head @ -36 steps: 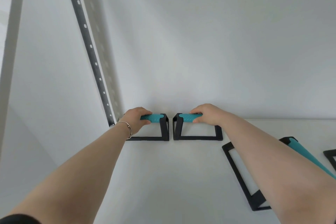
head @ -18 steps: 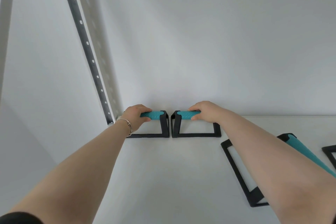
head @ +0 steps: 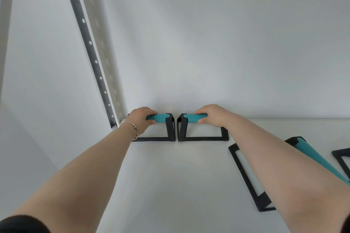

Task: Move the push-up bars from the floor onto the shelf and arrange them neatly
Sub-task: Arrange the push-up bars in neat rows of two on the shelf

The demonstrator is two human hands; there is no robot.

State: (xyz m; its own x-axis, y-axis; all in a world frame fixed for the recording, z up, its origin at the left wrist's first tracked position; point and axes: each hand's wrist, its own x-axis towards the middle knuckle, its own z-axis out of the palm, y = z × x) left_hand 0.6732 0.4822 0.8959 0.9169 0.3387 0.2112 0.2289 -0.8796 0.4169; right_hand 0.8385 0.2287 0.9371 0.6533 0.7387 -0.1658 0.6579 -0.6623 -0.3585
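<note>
Push-up bars, 2 of them, are stood upright at the back of the white shelf (head: 170,185) in the head view, the only view given. The left bar (head: 161,118) and the right bar (head: 191,118) are set end to end, just beside each other with a thin gap between, close to the wall (head: 208,43). Their black bases are lined up along 1 front edge, a placement judged to serve the neat row that the task asks for.

The teal grip of the left bar is held by the left hand (head: 141,119), fingers curled over the top and thumb beneath. The grip of the right bar is held in the same way by the right hand (head: 210,116). Both grips are taken near their outer ends, which is judged to leave the inner ends free to be brought together. A bracelet (head: 132,125) is worn on the left wrist, just beside the perforated upright (head: 91,43) at the shelf's corner.

A third bar (head: 244,172) is seen nearer on the right, askew to the pair and partly hidden by the right forearm. Part of a fourth frame (head: 341,157) is cut off by the right edge. Squaring these 2 is judged to remain.
</note>
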